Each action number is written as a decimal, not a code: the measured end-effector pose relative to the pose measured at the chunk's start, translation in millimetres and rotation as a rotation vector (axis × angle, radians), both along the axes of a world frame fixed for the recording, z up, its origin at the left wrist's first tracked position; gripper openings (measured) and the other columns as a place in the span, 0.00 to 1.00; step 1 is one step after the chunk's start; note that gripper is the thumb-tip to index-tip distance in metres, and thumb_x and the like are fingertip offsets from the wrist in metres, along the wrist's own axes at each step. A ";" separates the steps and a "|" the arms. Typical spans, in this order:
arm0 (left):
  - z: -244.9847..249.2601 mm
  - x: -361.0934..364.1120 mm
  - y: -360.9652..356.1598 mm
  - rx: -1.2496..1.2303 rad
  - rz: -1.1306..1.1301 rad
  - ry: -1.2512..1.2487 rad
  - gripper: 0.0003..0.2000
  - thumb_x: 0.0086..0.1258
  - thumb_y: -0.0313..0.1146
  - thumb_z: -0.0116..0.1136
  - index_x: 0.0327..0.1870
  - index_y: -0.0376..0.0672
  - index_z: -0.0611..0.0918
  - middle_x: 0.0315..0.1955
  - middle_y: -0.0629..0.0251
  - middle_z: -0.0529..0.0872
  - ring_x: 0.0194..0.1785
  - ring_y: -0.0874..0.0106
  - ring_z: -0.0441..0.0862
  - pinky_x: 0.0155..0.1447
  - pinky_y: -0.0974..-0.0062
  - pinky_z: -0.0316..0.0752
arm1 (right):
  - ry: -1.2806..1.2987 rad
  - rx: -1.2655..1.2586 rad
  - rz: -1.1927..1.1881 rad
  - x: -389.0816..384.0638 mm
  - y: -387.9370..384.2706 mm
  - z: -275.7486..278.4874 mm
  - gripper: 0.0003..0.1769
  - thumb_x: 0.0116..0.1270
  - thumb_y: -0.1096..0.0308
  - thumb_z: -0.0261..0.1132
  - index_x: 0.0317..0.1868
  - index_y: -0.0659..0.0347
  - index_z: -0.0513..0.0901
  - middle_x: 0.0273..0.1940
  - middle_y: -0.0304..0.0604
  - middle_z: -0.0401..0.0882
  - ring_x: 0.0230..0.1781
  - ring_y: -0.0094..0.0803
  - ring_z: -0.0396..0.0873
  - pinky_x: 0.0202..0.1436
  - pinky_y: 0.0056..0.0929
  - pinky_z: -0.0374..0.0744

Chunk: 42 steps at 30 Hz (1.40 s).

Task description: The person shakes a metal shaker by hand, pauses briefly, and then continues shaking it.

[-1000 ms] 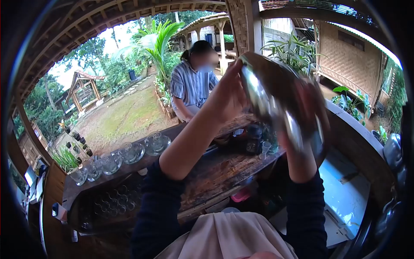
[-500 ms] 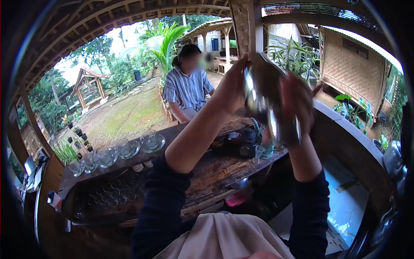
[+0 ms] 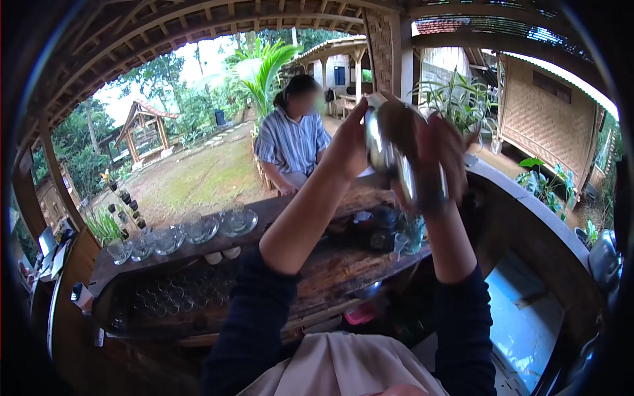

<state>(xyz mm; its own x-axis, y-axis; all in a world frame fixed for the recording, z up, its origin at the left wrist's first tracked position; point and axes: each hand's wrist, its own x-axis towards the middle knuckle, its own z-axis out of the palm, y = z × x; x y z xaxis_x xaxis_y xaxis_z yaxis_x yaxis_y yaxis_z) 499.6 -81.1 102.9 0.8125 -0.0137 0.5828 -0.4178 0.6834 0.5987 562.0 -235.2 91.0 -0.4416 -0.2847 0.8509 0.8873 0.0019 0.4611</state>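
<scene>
A shiny metal shaker [image 3: 405,155] is held up in front of me at about face height, tilted, between both hands. My left hand [image 3: 352,142] is wrapped round its upper left end. Its lower right side is gripped by my right hand [image 3: 447,158], whose fingers are partly blurred. Below the shaker, a small clear glass [image 3: 400,243] and a greenish glass jar [image 3: 414,232] stand on the dark wooden counter [image 3: 330,270].
Glass cups on saucers [image 3: 200,228] line the raised ledge at the left, with more glasses [image 3: 165,294] on the lower shelf. A person in a striped shirt [image 3: 290,142] sits across the counter. A grey-topped wall [image 3: 528,198] curves along the right.
Both hands and the shaker have shifted slightly left and a little lower. The view has turned slightly. The hold on the shaker remains.
</scene>
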 end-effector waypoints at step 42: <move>-8.1 -62.7 -21.4 0.364 0.615 -0.450 0.25 0.73 0.45 0.44 0.67 0.49 0.58 0.56 0.59 0.73 0.56 0.67 0.76 0.58 0.67 0.72 | -0.182 -0.078 0.286 -61.1 16.8 10.6 0.16 0.57 0.65 0.66 0.45 0.62 0.78 0.48 0.48 0.78 0.46 0.35 0.79 0.50 0.29 0.76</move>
<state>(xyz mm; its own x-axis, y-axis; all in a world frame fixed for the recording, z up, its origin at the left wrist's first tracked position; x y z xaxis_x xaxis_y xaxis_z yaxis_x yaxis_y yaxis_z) 436.9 -102.5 94.8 0.4281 0.1053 0.8976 -0.9037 0.0528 0.4248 501.0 -218.4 101.6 -0.4996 -0.3562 0.7896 0.7489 0.2805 0.6004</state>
